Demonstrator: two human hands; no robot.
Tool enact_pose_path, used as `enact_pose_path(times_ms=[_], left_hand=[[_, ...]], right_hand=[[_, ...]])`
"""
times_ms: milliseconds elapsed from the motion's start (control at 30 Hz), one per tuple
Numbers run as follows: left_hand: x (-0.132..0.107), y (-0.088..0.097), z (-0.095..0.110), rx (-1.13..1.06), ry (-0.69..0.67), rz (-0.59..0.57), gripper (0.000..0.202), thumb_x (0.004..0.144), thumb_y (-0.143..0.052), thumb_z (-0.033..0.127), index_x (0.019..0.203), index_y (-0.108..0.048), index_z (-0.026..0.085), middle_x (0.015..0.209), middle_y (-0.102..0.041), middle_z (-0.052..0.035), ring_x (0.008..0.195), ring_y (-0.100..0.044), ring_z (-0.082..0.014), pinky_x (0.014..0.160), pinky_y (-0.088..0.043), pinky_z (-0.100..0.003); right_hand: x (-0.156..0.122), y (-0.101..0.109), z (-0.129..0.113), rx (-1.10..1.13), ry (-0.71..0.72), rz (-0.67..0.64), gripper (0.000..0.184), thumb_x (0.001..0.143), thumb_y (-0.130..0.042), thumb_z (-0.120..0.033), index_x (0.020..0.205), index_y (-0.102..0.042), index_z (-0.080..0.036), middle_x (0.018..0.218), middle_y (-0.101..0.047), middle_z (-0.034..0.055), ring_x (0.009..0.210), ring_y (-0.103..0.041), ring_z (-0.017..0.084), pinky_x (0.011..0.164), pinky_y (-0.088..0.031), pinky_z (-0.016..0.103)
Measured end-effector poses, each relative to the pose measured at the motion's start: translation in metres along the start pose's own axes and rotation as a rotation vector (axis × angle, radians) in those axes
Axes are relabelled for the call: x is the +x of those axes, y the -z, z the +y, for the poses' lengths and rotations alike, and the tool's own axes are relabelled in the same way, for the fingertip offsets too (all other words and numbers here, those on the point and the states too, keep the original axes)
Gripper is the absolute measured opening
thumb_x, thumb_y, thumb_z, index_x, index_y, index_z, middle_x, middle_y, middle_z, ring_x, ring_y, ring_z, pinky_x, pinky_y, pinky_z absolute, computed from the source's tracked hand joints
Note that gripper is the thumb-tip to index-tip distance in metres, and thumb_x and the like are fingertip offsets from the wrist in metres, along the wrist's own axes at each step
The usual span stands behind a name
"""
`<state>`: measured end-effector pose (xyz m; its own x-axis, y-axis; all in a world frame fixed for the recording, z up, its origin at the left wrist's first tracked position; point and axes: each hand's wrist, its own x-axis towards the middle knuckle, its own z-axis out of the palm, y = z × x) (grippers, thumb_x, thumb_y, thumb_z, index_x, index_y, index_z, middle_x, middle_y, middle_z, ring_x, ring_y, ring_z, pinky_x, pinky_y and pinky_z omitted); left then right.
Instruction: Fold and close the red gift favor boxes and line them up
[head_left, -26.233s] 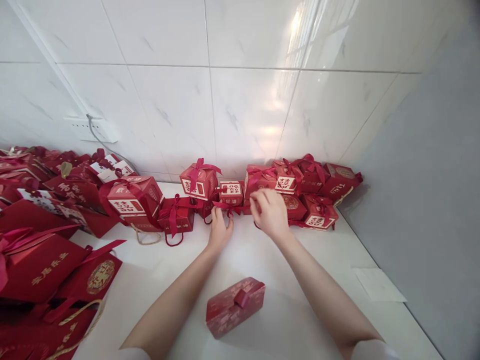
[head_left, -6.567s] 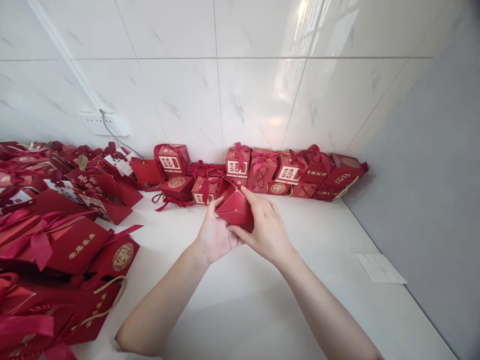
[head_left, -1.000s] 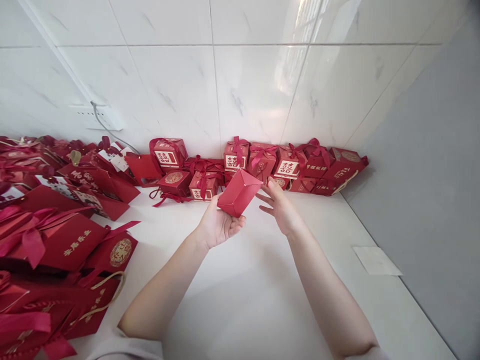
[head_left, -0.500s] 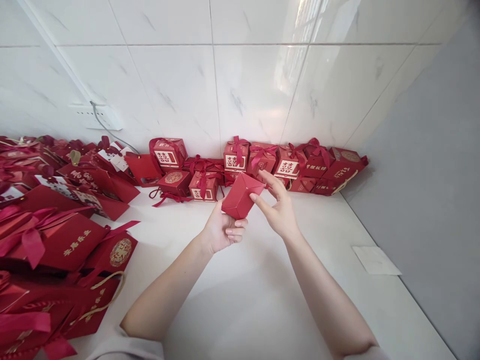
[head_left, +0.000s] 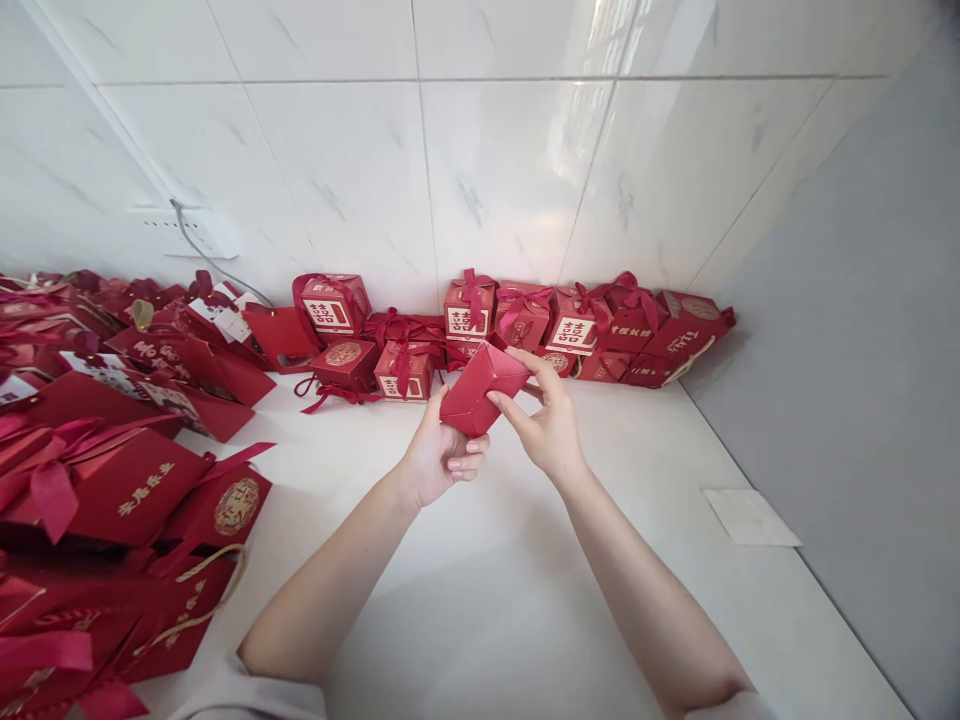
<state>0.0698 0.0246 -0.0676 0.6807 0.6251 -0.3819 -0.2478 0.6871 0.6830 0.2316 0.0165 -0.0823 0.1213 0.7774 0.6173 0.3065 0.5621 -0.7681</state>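
A small red paper gift box (head_left: 484, 390) is held up over the white tabletop, tilted, with a plain folded side toward me. My left hand (head_left: 442, 450) grips it from the left and below, fingers curled around its underside. On the box's right edge, my right hand (head_left: 544, 410) closes with thumb in front and fingers behind. The far faces of the box are hidden. Just behind it stands a row of red boxes with ribbons, among them one with a white double-happiness panel (head_left: 469, 305).
Red gift bags and boxes (head_left: 142, 485) are heaped on the left. A tiled wall (head_left: 337, 170) with a socket (head_left: 184, 232) and grey cable rises behind. White paper (head_left: 750, 517) lies near the right edge of the white table (head_left: 480, 600), beside a grey surface (head_left: 847, 330).
My right hand has closed from spread fingers onto the right edge of the box. The box and left hand have barely moved.
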Motion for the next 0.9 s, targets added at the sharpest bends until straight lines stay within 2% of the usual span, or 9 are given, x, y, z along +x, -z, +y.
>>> enact_pose_path(times_ms=[100,167,300,433,533,600,733,800,900], left_hand=[[-0.001,0.004,0.002,0.125,-0.084,0.04,0.065,0.084,-0.028,0.075,0.097,-0.06,0.02,0.065,-0.053,0.0,0.046,-0.046,-0.0081,0.041,-0.031,-0.018],[-0.001,0.01,0.006,0.283,-0.187,0.12,0.058,0.082,-0.048,0.07,0.105,-0.063,0.02,0.087,-0.066,-0.0057,0.075,-0.062,-0.015,0.057,-0.045,-0.021],[-0.001,0.027,0.014,0.675,-0.358,0.207,0.055,0.069,-0.08,0.04,0.117,-0.063,0.02,0.124,-0.065,-0.0087,0.115,-0.058,-0.0257,0.093,-0.047,-0.035],[-0.001,0.043,0.019,0.869,-0.396,0.221,0.059,0.066,-0.081,0.036,0.119,-0.063,0.017,0.126,-0.064,-0.0116,0.117,-0.058,-0.031,0.099,-0.046,-0.044],[-0.006,0.049,0.023,0.985,-0.409,0.258,0.057,0.068,-0.079,0.036,0.119,-0.063,0.018,0.124,-0.065,-0.0101,0.115,-0.059,-0.0297,0.098,-0.047,-0.043],[-0.011,0.05,0.028,1.06,-0.378,0.288,0.051,0.07,-0.076,0.037,0.116,-0.063,0.019,0.12,-0.067,-0.0082,0.11,-0.062,-0.0273,0.093,-0.049,-0.039],[-0.021,0.045,0.035,1.218,-0.397,0.342,0.041,0.073,-0.072,0.04,0.108,-0.066,0.021,0.112,-0.069,-0.0053,0.105,-0.063,-0.0247,0.087,-0.049,-0.032],[-0.022,0.042,0.035,1.27,-0.427,0.308,0.034,0.076,-0.069,0.04,0.104,-0.068,0.021,0.109,-0.069,-0.0045,0.104,-0.062,-0.0243,0.085,-0.048,-0.029],[-0.019,0.038,0.032,1.342,-0.463,0.236,0.025,0.079,-0.065,0.038,0.096,-0.072,0.02,0.098,-0.072,-0.0037,0.091,-0.064,-0.0224,0.078,-0.047,-0.028]], right_hand=[[0.004,0.008,-0.002,0.028,0.041,-0.042,0.048,0.085,-0.07,-0.032,0.129,-0.051,-0.028,0.138,-0.052,0.0072,0.133,-0.043,0.024,0.102,-0.048,0.04],[0.008,0.02,-0.005,0.042,0.071,-0.161,0.051,0.083,-0.073,-0.034,0.129,-0.052,-0.027,0.144,-0.047,0.0074,0.137,-0.039,0.025,0.109,-0.04,0.042],[0.015,0.045,-0.007,0.068,-0.01,-0.456,0.04,0.086,-0.07,-0.038,0.122,-0.056,-0.027,0.145,-0.047,0.0056,0.133,-0.045,0.025,0.111,-0.038,0.041],[0.013,0.048,-0.004,-0.065,-0.058,-0.506,0.04,0.085,-0.07,-0.035,0.122,-0.056,-0.027,0.135,-0.057,0.0036,0.124,-0.053,0.024,0.105,-0.042,0.039],[0.01,0.046,0.0,-0.157,-0.071,-0.591,0.029,0.09,-0.062,-0.031,0.119,-0.06,-0.027,0.123,-0.064,0.0021,0.109,-0.061,0.023,0.092,-0.048,0.038],[0.008,0.043,0.004,-0.244,-0.12,-0.656,0.015,0.093,-0.057,-0.034,0.102,-0.066,-0.026,0.106,-0.07,0.0016,0.092,-0.066,0.022,0.079,-0.05,0.035],[0.004,0.035,0.008,-0.482,-0.211,-0.585,0.03,0.092,-0.056,-0.044,0.073,-0.061,-0.022,0.074,-0.068,0.0021,0.069,-0.063,0.021,0.065,-0.047,0.033],[0.003,0.028,0.004,-0.526,-0.18,-0.461,0.026,0.088,-0.062,-0.047,0.082,-0.06,-0.022,0.078,-0.068,0.0027,0.07,-0.063,0.022,0.063,-0.047,0.033],[0.001,0.017,-0.008,-0.412,0.059,-0.385,0.034,0.089,-0.064,-0.037,0.119,-0.054,-0.024,0.118,-0.063,0.0075,0.102,-0.062,0.024,0.081,-0.051,0.036]])
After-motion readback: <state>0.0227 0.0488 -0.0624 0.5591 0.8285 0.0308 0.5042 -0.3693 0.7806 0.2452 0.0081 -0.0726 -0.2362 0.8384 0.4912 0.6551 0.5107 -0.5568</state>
